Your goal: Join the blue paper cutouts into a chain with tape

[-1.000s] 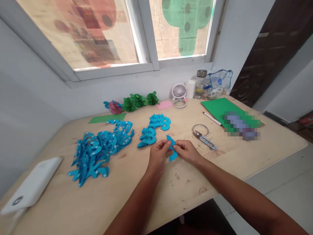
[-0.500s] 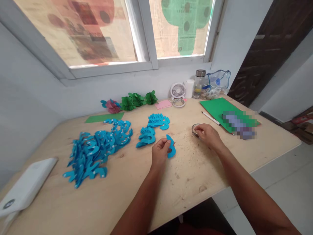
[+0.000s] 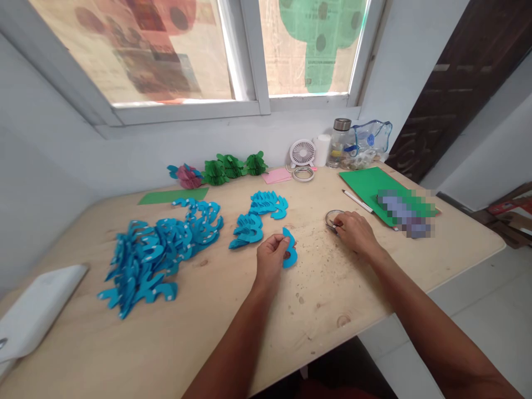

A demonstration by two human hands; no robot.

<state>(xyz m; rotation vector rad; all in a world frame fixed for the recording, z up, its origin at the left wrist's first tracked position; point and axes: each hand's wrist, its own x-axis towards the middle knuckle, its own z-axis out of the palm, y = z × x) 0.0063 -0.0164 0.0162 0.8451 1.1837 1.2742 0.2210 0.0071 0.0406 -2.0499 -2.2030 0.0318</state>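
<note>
Between the thumb and fingers of my left hand [image 3: 272,252] is a blue scalloped paper piece [image 3: 290,257], held upright just above the table. My right hand [image 3: 353,230] pinches the near edge of a thin ring that looks like a roll of tape [image 3: 331,213]; its fingertips partly hide the roll. Left of my left hand lie a small fanned stack of blue paper pieces [image 3: 248,230] and, behind it, another blue stack [image 3: 269,204]. A large heap of blue paper pieces with small white patches [image 3: 145,249] spreads farther left.
Along the wall stand green paper shapes [image 3: 230,166], a pink paper shape [image 3: 190,176], a small fan [image 3: 302,153] and a glass bottle [image 3: 334,147]. Another tape roll [image 3: 303,174] lies before the fan. Rightward are a white pen [image 3: 357,201] and green sheets [image 3: 366,183]; a white device [image 3: 41,310] is leftmost.
The camera view has shifted slightly. My right hand has moved a little at the tape roll, its fingers still pinched there. My left hand keeps the blue paper piece in nearly the same place.
</note>
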